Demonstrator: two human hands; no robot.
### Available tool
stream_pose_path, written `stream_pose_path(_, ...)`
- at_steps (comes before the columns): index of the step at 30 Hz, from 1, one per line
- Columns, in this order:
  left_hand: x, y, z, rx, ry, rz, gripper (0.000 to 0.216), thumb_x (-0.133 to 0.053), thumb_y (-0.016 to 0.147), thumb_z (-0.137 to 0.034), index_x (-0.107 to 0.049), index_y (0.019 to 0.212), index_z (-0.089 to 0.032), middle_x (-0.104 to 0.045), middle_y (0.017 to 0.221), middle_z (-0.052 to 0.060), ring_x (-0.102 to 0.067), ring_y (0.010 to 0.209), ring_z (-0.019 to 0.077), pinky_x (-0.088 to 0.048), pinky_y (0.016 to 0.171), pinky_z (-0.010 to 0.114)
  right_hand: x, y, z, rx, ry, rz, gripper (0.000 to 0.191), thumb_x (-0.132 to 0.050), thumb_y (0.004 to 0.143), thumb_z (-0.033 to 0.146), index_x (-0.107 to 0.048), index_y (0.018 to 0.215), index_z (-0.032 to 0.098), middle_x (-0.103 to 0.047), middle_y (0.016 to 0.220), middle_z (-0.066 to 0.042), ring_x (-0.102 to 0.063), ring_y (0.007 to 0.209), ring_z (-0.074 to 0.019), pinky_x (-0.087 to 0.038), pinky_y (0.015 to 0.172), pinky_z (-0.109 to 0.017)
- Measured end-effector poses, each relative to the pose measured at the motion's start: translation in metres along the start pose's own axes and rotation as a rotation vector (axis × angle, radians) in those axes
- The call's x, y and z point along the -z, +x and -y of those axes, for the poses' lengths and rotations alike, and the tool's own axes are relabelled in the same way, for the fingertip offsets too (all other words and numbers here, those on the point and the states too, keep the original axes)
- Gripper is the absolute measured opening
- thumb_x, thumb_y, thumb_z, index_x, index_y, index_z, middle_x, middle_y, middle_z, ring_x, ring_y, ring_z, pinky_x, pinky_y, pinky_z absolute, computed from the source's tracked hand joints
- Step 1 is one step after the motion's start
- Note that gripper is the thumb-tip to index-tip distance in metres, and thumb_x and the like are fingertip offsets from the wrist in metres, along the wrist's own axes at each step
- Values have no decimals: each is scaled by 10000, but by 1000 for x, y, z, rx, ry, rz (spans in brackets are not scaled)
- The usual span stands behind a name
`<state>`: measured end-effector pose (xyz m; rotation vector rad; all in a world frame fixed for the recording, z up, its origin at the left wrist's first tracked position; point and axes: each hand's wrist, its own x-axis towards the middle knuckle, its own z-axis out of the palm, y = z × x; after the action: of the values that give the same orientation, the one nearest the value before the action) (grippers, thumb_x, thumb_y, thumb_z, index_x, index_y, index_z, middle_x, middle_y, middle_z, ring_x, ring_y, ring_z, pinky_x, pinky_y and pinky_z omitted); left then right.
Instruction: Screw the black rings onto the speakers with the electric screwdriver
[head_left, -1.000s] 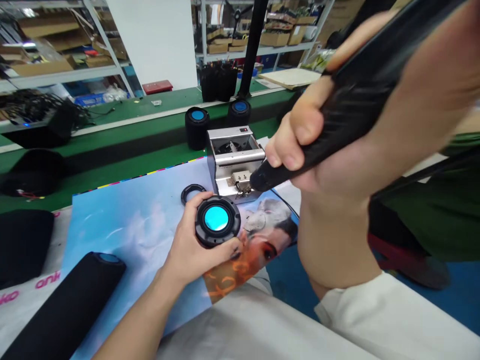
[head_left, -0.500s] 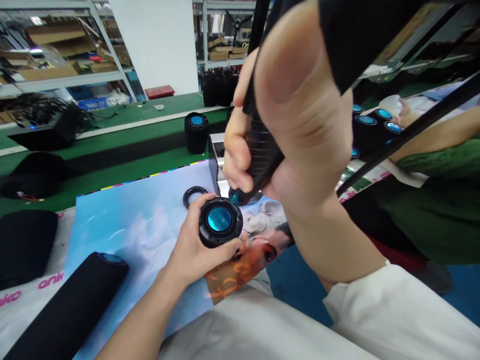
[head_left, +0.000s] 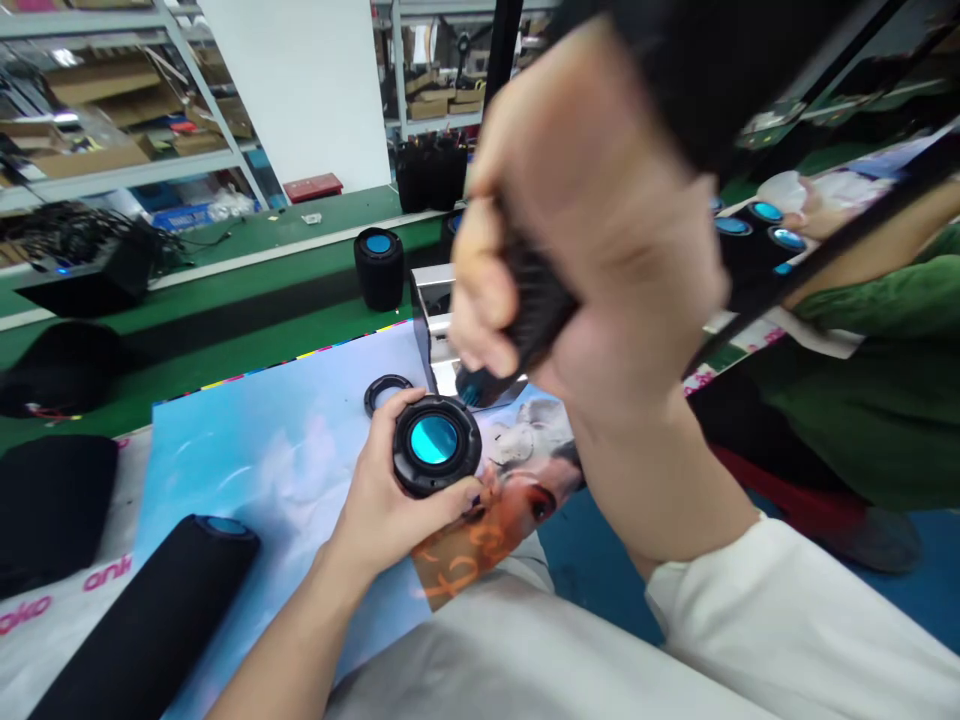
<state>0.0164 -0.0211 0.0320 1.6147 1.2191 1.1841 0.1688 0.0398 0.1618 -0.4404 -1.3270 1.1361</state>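
Note:
My left hand [head_left: 379,510] is wrapped round a black round speaker [head_left: 472,455], its shiny blue disc facing up at me. Closed around a black power screwdriver [head_left: 541,310] with a ribbed grip is my right hand [head_left: 607,230], blurred and close to the camera. The tool's bluish nose points down beside the speaker's far right rim; whether it touches is unclear. Just behind my left fingers lies a black ring [head_left: 371,397] on the printed poster sheet [head_left: 240,450]. A shiny metal fixture [head_left: 435,285] stands behind, partly hidden by my right hand.
A long black cylinder speaker [head_left: 150,620] lies at the lower left. On the green bench stands a short black speaker [head_left: 379,270]. Black cloth-like pieces [head_left: 52,510] sit at the left. To the right, a co-worker's arm [head_left: 862,240] reaches near several blue-ended speakers [head_left: 769,212].
My right hand and the screwdriver have shifted slightly, with the tool's nose a little lower in view. My left hand still holds the speaker, which sits slightly farther left in view.

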Motion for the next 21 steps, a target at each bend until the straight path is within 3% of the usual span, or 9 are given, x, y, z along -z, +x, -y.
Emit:
stream_pose_path(2, 0, 1, -2, 18, 15, -2, 739, -890, 689, -317, -544, 1337, -239, -746, 1295, 88, -762, 1184, 301, -609, 1026, 426, 15, 2, -12, 177, 51, -90, 381, -891, 869, 549, -670, 814, 244, -550, 581, 43, -449, 387, -101, -362, 331, -268)
stream_pose_path(4, 0, 0, -3, 34, 28, -8, 756, -889, 679, -320, -544, 1346, -236, -738, 1324, 100, -755, 1207, 312, -604, 1040, 440, 31, 4, -31, 293, -35, -198, 340, -897, 889, 432, -652, 765, 232, -537, 561, 40, -455, 378, -98, -327, 326, -275)
stream_pose_path(8, 0, 0, -2, 40, 31, -13, 748, -873, 687, -316, -539, 1351, -233, -751, 1290, 93, -778, 1149, 292, -623, 999, 426, 49, 5, -68, 149, -141, -314, 600, -964, 730, 655, -540, 732, 230, -515, 545, 57, -463, 365, -95, -307, 317, -280)
stream_pose_path(12, 1, -1, 1, 21, 35, -12, 764, -893, 686, -337, -540, 1355, -233, -752, 1275, 87, -782, 1128, 286, -629, 980, 417, 50, 1, -82, 78, -118, -331, 608, -991, 704, 607, -522, 761, 224, -526, 548, 76, -464, 344, -102, -314, 291, -257)
stream_pose_path(17, 0, -2, 3, 22, 28, -19, 763, -891, 686, -335, -545, 1358, -234, -737, 1298, 90, -762, 1167, 298, -611, 1016, 435, 55, -4, -72, 15, -52, -216, 510, -951, 813, 500, -550, 715, 201, -536, 524, 53, -462, 332, -118, -332, 295, -256)
stream_pose_path(21, 0, -2, 4, 20, 11, 0, 771, -899, 683, -339, -542, 1359, -236, -718, 1330, 97, -738, 1214, 308, -592, 1051, 441, 38, -1, -27, 148, 21, -259, 417, -926, 822, 480, -617, 754, 208, -559, 566, 41, -474, 385, -131, -357, 324, -297)
